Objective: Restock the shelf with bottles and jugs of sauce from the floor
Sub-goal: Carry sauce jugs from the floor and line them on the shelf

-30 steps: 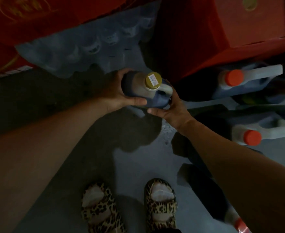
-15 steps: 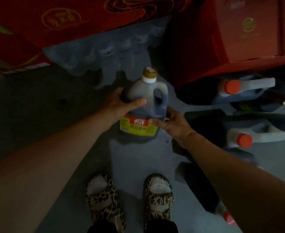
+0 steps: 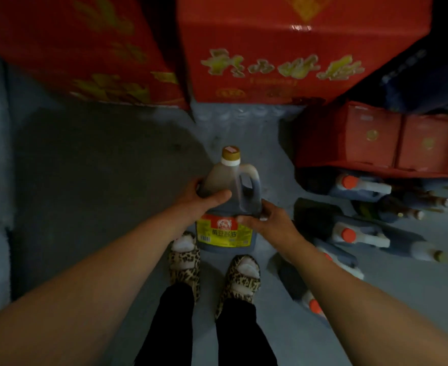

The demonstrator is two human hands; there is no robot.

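We count one dark plastic sauce jug with gold cap and yellow-red label [image 3: 230, 204], held upright above grey floor [image 3: 99, 180], in front of our leopard-print slippers [image 3: 184, 257]. Three jugs with orange caps [image 3: 360, 186] lie on floor at right, two small bottles [image 3: 407, 207] among them. Two big red cartons [image 3: 296, 48] behind. Left hand [image 3: 201, 198] grips jug shoulder, thumb across front. Right hand [image 3: 267, 220] holds lower side, fingers curled round it. Both arms extended forward.

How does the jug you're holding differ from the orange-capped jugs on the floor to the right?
The held jug is upright in both hands; the orange-capped jugs lie on their sides. Its cap is gold, theirs orange. Its yellow and red label faces the camera; theirs don't show. All hold dark sauce and have moulded handles.
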